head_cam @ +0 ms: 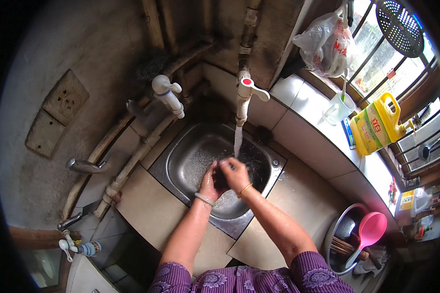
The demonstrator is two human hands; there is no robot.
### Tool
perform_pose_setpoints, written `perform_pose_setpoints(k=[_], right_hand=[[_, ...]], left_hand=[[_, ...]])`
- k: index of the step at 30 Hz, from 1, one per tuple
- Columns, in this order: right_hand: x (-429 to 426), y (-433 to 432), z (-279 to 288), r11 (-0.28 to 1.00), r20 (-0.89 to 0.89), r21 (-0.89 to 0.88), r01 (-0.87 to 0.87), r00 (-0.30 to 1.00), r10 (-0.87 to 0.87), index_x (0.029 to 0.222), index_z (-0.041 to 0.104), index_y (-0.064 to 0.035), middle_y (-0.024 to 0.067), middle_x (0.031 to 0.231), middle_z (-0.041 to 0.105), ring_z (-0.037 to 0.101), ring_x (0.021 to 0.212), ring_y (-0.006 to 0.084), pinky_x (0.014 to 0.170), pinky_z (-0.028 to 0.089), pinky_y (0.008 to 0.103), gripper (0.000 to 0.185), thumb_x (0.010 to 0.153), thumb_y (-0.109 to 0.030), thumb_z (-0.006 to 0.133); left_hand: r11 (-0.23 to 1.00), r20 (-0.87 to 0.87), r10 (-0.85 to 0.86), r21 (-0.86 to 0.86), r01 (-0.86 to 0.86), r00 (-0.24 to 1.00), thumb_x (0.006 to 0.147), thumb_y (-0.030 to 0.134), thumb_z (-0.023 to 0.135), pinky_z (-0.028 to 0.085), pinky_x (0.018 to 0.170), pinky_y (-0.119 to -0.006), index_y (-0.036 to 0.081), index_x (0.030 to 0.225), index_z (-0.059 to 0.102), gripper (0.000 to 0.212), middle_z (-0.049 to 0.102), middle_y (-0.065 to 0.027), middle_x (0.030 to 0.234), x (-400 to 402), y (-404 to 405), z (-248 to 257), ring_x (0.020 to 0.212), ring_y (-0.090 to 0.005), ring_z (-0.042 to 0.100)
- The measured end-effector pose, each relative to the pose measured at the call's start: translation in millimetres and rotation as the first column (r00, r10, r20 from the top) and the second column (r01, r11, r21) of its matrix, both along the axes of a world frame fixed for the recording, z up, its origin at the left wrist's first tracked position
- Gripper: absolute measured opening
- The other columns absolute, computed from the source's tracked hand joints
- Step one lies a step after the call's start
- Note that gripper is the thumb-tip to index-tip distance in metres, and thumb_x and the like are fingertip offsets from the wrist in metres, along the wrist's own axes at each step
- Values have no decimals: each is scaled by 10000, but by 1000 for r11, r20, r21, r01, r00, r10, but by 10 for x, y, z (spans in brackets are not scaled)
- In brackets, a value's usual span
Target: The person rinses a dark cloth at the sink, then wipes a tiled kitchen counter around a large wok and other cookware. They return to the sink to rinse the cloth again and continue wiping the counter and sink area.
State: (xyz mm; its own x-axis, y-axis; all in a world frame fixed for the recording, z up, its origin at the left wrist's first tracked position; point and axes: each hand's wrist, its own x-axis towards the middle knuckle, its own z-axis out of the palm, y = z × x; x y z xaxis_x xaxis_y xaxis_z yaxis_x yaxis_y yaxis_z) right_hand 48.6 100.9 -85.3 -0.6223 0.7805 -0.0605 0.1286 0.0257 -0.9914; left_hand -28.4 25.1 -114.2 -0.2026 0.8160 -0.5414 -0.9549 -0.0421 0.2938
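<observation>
My left hand [209,185] and my right hand [235,175] are close together over a stainless steel sink [183,154], wet and turned towards each other. Something dark shows between the palms; whether it is an object or shadow I cannot tell. Water [238,141] pours from a white tap with a red-marked lever [245,91], just beyond my fingers. A pale bangle [204,199] circles the left wrist, and a thin gold-coloured one [244,190] the right. Splashing water lies in the basin beneath both hands.
Another white tap [167,93] stands left of the running one. On the right ledge are a clear mug [338,111] and a yellow detergent jug [376,126]. A metal basin [330,241] holds a pink ladle [372,229]. A plastic bag [326,45] hangs by the window.
</observation>
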Motion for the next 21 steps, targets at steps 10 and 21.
perform_pose_setpoints(k=[10,21], right_hand=[[-50,362,203,793,232,608,33,948,-217,820,677,-114,186,790,634,616,762,392,644,491,468,250,840,-339,571],[136,368,528,915,152,317,-249,966,211,905,631,-51,153,837,654,638,771,304,712,497,359,271,782,-286,684]], left_hand=[[984,59,77,159,-86,995,955,286,439,462,910,-353,58,1191,528,341,573,-90,1162,336,230,-93,1009,-214,584],[959,343,-103,282,2,934,874,578,470,490,777,-505,115,1119,571,534,615,-93,1041,82,156,-2,901,-327,609]])
